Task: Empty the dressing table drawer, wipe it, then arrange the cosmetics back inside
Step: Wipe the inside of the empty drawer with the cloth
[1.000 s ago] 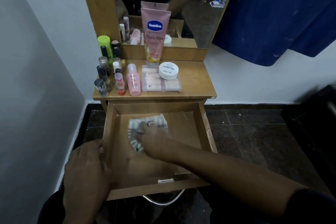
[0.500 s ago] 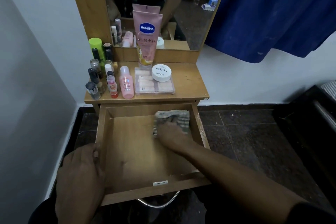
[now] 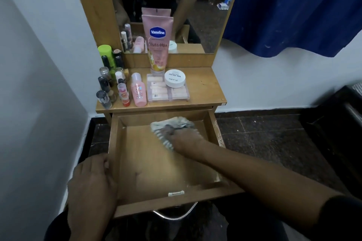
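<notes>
The wooden drawer (image 3: 145, 170) is pulled out and holds only a grey-white striped cloth (image 3: 166, 135) at its back right. My right hand (image 3: 186, 142) presses on that cloth, fingers gripping it. My left hand (image 3: 92, 184) clasps the drawer's left side wall. On the dressing table top (image 3: 203, 88) stand the cosmetics: a tall pink Vaseline tube (image 3: 157, 43), a small pink bottle (image 3: 138, 92), a clear box of tubes (image 3: 168, 91) with a white round jar (image 3: 175, 78) on it, a green can (image 3: 105, 55) and several nail polish bottles (image 3: 106, 88).
A mirror (image 3: 205, 6) rises behind the table top. A white wall (image 3: 35, 64) hems in the left side. A blue curtain (image 3: 297, 10) hangs at the upper right, a dark piece of furniture (image 3: 340, 123) stands at the right, and the floor is dark tile (image 3: 264, 139).
My right hand swept the cloth from the drawer's back middle to the back right, then slightly back toward the middle. The left hand stayed on the drawer's left wall.
</notes>
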